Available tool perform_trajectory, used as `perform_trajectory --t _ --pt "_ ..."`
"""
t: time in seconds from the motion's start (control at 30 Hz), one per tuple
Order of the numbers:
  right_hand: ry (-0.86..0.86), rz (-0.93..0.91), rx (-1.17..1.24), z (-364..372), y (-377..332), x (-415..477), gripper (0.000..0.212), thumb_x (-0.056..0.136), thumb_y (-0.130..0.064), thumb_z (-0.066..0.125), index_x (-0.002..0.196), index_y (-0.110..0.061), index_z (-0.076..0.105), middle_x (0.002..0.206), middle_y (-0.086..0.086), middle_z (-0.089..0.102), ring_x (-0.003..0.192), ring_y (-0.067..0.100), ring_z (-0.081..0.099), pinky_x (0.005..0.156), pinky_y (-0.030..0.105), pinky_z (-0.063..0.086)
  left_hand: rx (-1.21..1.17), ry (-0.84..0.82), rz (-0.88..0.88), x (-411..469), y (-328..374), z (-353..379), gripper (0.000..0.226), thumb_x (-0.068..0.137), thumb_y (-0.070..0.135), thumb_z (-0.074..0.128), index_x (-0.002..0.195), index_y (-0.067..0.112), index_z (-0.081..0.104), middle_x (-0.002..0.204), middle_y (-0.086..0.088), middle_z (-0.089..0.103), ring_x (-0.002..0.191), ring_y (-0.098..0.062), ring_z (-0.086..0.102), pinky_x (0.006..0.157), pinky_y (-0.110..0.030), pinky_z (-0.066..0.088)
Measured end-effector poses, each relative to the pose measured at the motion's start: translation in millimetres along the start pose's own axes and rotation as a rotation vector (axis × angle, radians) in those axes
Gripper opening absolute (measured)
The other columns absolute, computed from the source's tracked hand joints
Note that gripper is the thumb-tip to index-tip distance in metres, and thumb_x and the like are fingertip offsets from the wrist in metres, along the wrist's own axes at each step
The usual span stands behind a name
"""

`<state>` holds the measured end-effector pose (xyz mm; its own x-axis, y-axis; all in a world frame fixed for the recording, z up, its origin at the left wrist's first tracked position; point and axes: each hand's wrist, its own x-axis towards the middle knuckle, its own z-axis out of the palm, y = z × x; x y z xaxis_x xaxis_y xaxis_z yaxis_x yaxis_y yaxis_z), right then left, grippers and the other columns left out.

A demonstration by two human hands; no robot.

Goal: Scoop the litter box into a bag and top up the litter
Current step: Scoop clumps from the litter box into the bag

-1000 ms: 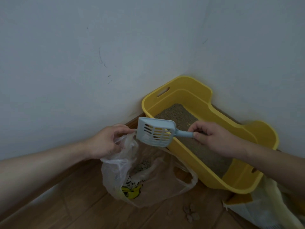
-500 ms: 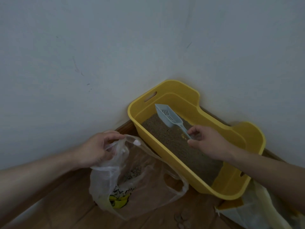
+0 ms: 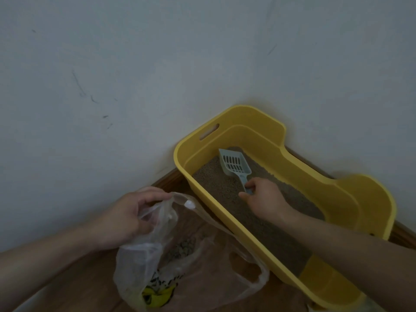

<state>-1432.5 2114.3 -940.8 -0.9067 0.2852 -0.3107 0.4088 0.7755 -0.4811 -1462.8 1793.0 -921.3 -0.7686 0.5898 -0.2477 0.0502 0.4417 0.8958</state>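
The left grip (image 3: 132, 218) and right grip (image 3: 265, 200) are 2 bare hands. Behind them the left forearm (image 3: 56, 262) and right forearm (image 3: 349, 248) are bare as far as shown.

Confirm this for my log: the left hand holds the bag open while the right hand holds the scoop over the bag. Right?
No. In the head view the right hand holds the scoop inside the box, not over the bag. The left hand does hold the bag open.

Scuffed white walls (image 3: 135, 64) meet at corner; wood floor (image 3: 74, 284); dim light.
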Motion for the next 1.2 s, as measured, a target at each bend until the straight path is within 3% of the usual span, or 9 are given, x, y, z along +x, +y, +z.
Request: perform_trajectory --t 0.2,0.37,0.57,0.7,0.97,1.1,1.2 --pt "-0.004 -0.017 0.007 13 -2 10 0.053 0.091 -0.046 0.063 0.133 -0.013 0.056 0.128 0.006 0.059 0.110 0.020 0.058 0.092 0.034 0.051 0.001 0.002 0.004 6 -3 0 0.062 0.075 -0.012 0.068 0.119 0.032 0.068 0.125 0.013 0.057 0.116 -0.006 0.059 0.092 -0.017 0.048" --pt "-0.016 -0.095 0.080 12 -4 6 0.059 0.089 -0.053 0.063 0.134 -0.017 0.055 0.123 -0.001 0.063 0.104 0.013 0.060 0.086 0.028 0.049 -0.010 0.006 -0.007 8 -4 2 0.060 0.066 0.000 0.068 0.121 0.023 0.066 0.128 0.007 0.055 0.117 -0.004 0.058 0.092 -0.015 0.047" --pt "-0.020 -0.127 0.112 1 -1 -6 0.065 0.088 -0.053 0.064 0.141 -0.018 0.050 0.127 -0.004 0.062 0.107 0.012 0.061 0.095 0.031 0.051 0.019 0.002 -0.014 5 2 3 0.060 0.066 0.002 0.067 0.120 0.027 0.066 0.122 0.017 0.057 0.115 -0.004 0.059 0.091 -0.018 0.049" --pt "0.003 -0.171 0.118 -13 -4 -20 0.065 0.088 -0.052 0.064 0.140 -0.017 0.051 0.123 -0.005 0.064 0.102 0.012 0.063 0.094 0.038 0.054 0.066 -0.016 -0.032 -4 7 1 0.061 0.073 -0.008 0.068 0.124 0.026 0.064 0.127 0.012 0.056 0.119 -0.006 0.057 0.098 -0.024 0.047" --pt "0.026 -0.260 0.093 -34 -17 -58 0.060 0.089 -0.051 0.064 0.139 -0.020 0.050 0.124 -0.008 0.061 0.101 0.008 0.060 0.085 0.024 0.048 0.216 -0.040 -0.036 -41 7 2 0.067 0.075 -0.010 0.067 0.123 0.037 0.058 0.131 0.020 0.046 0.121 0.008 0.047 0.099 -0.008 0.038" --pt "0.018 -0.313 0.096 -41 -31 -77 0.056 0.090 -0.048 0.064 0.138 -0.022 0.051 0.122 -0.011 0.060 0.090 0.001 0.061 0.083 0.026 0.053 0.260 -0.023 -0.036 -56 5 -3 0.066 0.077 -0.008 0.067 0.124 0.039 0.057 0.132 0.018 0.047 0.125 0.002 0.046 0.107 -0.017 0.035" --pt "0.026 -0.366 0.083 -42 -44 -88 0.051 0.089 -0.047 0.065 0.134 -0.026 0.054 0.114 -0.016 0.060 0.087 0.002 0.064 0.080 0.029 0.057 0.293 -0.012 -0.025 -66 6 -6 0.058 0.075 0.007 0.065 0.127 0.033 0.057 0.130 0.014 0.050 0.124 -0.002 0.049 0.110 -0.024 0.037"
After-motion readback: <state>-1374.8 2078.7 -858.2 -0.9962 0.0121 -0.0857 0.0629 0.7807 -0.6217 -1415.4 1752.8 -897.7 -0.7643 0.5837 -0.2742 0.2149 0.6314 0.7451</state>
